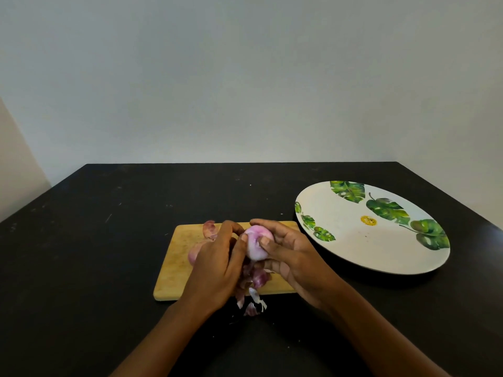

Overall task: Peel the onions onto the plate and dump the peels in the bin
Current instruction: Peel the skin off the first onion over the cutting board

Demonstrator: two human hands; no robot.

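Gripping the nearly bare onion [257, 244] from its right side, the right hand [294, 257] is the one nearer the plate [367, 248], which lies just off to its right, while the left hand [217, 265], touching the onion's other side, pinches the peels [254, 295] hanging below.

Head-worn view, forward-down, near table [109, 240].

Two bare hands meet above a wooden cutting board [177, 268] on a black table [109, 240]. The right hand [288, 257] grips a pale pink onion [257, 242] over the board's middle; the left hand [217, 265] pinches its side. Loose peels [255, 278] lie beneath, spilling past the board's near edge. A leaf-patterned white plate [367, 240] sits right of the board
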